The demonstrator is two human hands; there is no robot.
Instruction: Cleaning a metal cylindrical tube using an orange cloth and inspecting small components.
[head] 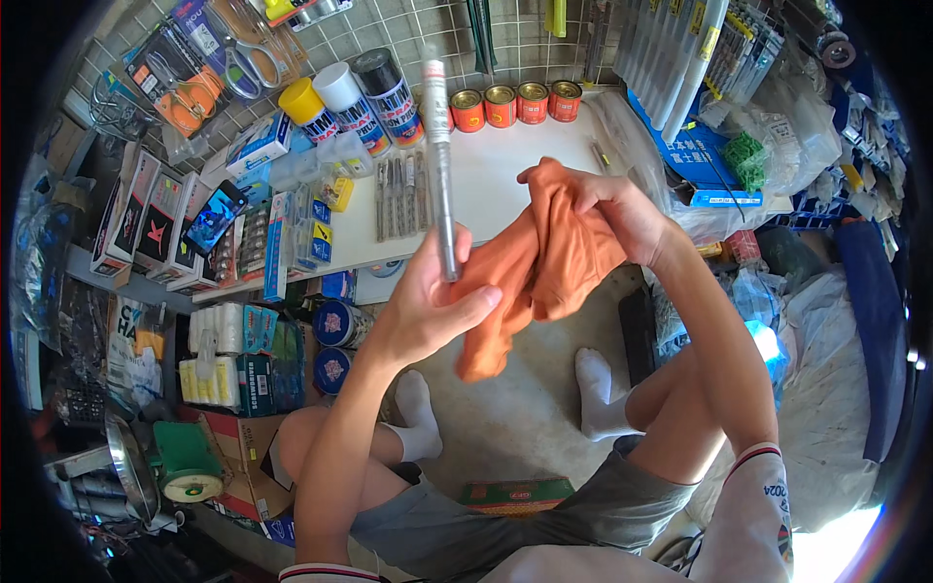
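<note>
My left hand (437,306) grips the lower end of a long metal drill bit (439,160) in a clear sleeve with a paper label, held upright. An orange cloth (510,284) hangs between both hands, with one part of it against the fingers and thumb of my left hand. My right hand (609,208) pinches the cloth's upper right part. Beyond the hands, several sleeved drill bits (401,195) lie side by side on a white shelf (488,157). My right fingertips are partly hidden by the folds.
Spray cans (386,95) and small red tins (501,108) line the back of the shelf by a wire grid. A phone (214,216) leans on boxes at the left. A blue box (678,160) stands right. Below left are a green scale (188,459) and cartons.
</note>
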